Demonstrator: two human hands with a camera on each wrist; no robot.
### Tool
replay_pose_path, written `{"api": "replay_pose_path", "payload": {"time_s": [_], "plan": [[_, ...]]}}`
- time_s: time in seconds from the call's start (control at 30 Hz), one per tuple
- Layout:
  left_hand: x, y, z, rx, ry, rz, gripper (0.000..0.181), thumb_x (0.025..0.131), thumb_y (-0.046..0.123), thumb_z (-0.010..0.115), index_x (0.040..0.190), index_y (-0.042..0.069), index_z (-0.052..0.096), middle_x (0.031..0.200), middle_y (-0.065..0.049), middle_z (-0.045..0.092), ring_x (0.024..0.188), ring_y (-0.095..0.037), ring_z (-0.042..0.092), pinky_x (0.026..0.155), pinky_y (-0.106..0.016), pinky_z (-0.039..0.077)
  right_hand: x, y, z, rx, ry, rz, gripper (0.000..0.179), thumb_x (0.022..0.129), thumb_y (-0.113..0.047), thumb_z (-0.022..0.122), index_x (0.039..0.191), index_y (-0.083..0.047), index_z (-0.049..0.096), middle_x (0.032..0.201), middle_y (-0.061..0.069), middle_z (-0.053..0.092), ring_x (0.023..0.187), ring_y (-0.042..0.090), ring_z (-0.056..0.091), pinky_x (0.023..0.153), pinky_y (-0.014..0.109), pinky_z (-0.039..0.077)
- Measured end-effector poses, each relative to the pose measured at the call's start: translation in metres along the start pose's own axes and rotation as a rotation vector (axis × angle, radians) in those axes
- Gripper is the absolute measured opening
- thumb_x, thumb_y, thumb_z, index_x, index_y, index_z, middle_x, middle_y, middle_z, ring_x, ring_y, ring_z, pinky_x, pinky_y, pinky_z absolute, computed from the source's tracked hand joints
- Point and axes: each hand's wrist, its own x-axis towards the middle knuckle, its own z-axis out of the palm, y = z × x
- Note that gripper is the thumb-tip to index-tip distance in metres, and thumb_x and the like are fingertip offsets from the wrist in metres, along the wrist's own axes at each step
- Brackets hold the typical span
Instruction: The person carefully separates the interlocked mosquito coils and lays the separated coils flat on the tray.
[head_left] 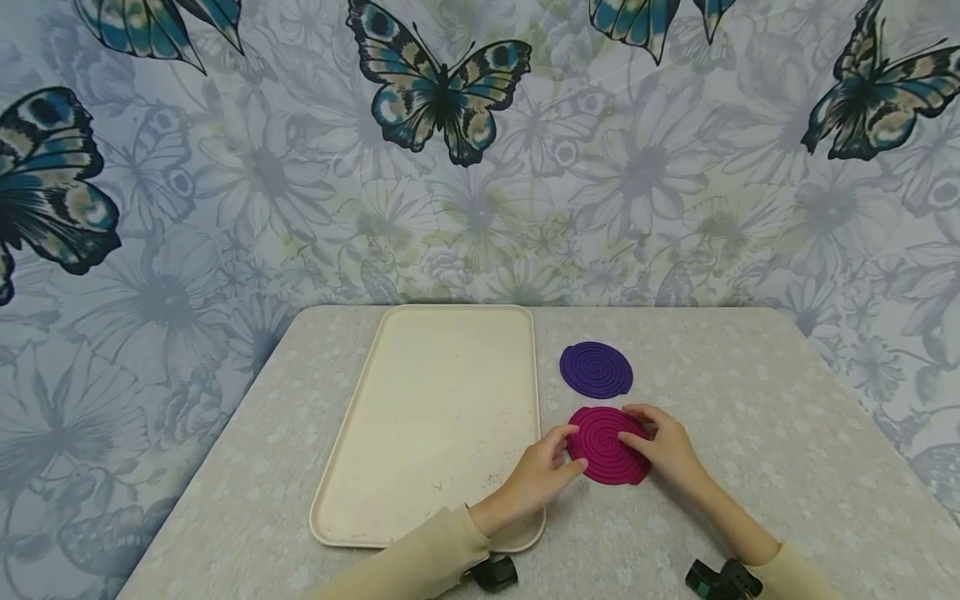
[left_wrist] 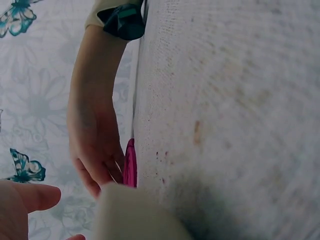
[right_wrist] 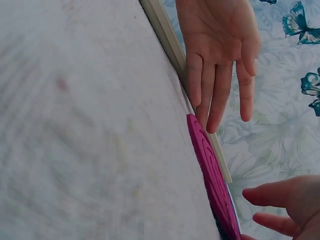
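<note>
A round magenta mat with spiral ridges (head_left: 602, 458) lies flat on the table, low and thin when seen edge-on in the right wrist view. At its left edge is my left hand (head_left: 536, 472), its fingers and thumb spread apart beside the rim. From the other side my right hand (head_left: 672, 450) reaches over the mat, thumb above its top and fingers by its far right edge. In the right wrist view the left hand's fingers hang nearly straight near the mat's rim. A matching purple mat (head_left: 596, 370) lies just beyond the magenta one.
A large cream tray (head_left: 450, 392) takes up the left part of the table, its right rim under my left forearm. The pale patterned tabletop (head_left: 757, 400) reaches back to a wall hung with butterfly-print cloth (head_left: 645, 175).
</note>
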Motion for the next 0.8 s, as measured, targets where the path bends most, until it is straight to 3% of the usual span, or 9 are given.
{"api": "replay_pose_path", "payload": {"time_s": [0.13,0.3,0.4,0.63,0.8], "plan": [[0.001,0.0,0.001,0.011,0.002,-0.003,0.047,0.095,0.022,0.055,0.137,0.003,0.044,0.144,-0.023,0.045,0.132,-0.035,0.046,0.104,-0.041,0.046,0.001,-0.001,-0.003,0.075,0.005,0.049,0.039,0.082,-0.005,0.071,0.118,0.005,0.06,0.113,0.024,0.064,0.099,0.028,0.064,0.078,0.019,0.054],[0.003,-0.001,0.002,0.018,0.013,0.001,0.046,0.095,0.023,0.055,0.135,0.003,0.046,0.143,-0.021,0.046,0.132,-0.034,0.047,0.103,-0.041,0.046,0.002,0.0,-0.007,0.259,-0.02,0.155,0.041,0.085,-0.001,0.067,0.122,0.01,0.055,0.122,0.031,0.057,0.091,0.002,0.063,0.073,0.011,0.052],[0.004,-0.001,0.002,0.021,0.026,0.004,0.045,0.094,0.022,0.055,0.134,0.002,0.048,0.14,-0.022,0.049,0.13,-0.034,0.049,0.103,-0.041,0.047,0.002,0.0,-0.008,0.302,-0.016,0.203,0.043,0.085,0.002,0.066,0.124,0.013,0.052,0.124,0.034,0.055,0.087,-0.008,0.06,0.073,0.008,0.051],[0.003,0.001,0.001,-0.032,0.084,-0.001,0.041,0.093,0.018,0.057,0.131,0.002,0.051,0.135,-0.023,0.053,0.127,-0.035,0.051,0.102,-0.044,0.047,0.005,0.0,-0.008,0.358,-0.041,0.241,0.048,0.084,0.003,0.066,0.127,0.014,0.049,0.114,0.035,0.062,0.083,-0.009,0.061,0.07,0.009,0.051],[0.006,0.005,-0.008,-0.07,0.131,0.004,0.04,0.093,0.016,0.057,0.13,0.001,0.052,0.132,-0.022,0.056,0.125,-0.036,0.052,0.103,-0.044,0.046,0.009,-0.004,-0.007,0.382,-0.062,0.24,0.049,0.083,-0.001,0.068,0.126,0.013,0.051,0.098,0.02,0.072,0.077,-0.007,0.062,0.067,0.013,0.052]]}}
